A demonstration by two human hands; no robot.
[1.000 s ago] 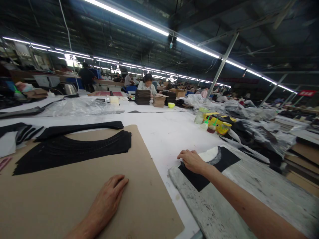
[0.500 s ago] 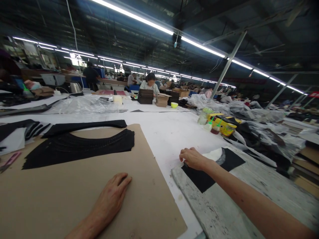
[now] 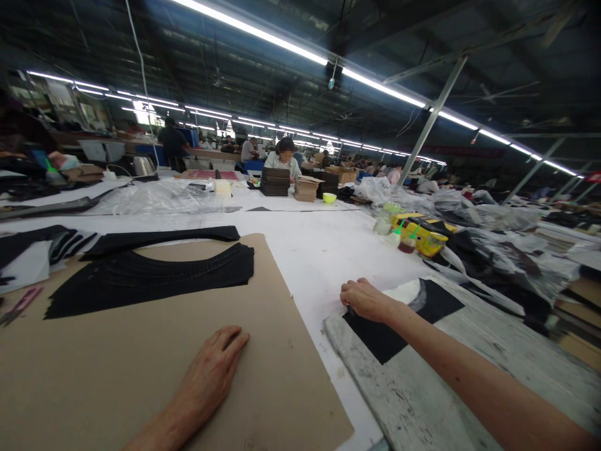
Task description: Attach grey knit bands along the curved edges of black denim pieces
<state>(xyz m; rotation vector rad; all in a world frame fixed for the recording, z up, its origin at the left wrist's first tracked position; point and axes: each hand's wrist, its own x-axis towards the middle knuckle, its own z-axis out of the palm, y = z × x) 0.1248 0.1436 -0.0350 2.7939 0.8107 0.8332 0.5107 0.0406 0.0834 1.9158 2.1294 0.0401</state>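
Observation:
My left hand (image 3: 213, 366) lies palm down on a large brown board (image 3: 277, 376), its fingers stretched and thumb slightly apart. Farther up that board rest black curved fabric-like pieces (image 3: 154, 275), in an overlapping stack. My right hand (image 3: 366, 300) is over the left end of a black flat piece (image 3: 434, 300) on a stained grey slab (image 3: 474, 351). Its fingers are curled together, with something small and dark just under them that I cannot make out. A white curved piece (image 3: 404, 292) shows behind my right wrist, on the black piece.
Pink-handled scissors (image 3: 22, 303) lie at the left edge. Small bottles (image 3: 407, 243) and a yellow box (image 3: 422, 228) stand behind the slab. Plastic bags (image 3: 502, 213) pile up at right. Across the white table (image 3: 323, 235), a person (image 3: 283, 161) sits behind stacked dark boards (image 3: 275, 181).
My right hand's fingers have curled in slightly more at the black piece's end. My left hand stays in place on the board.

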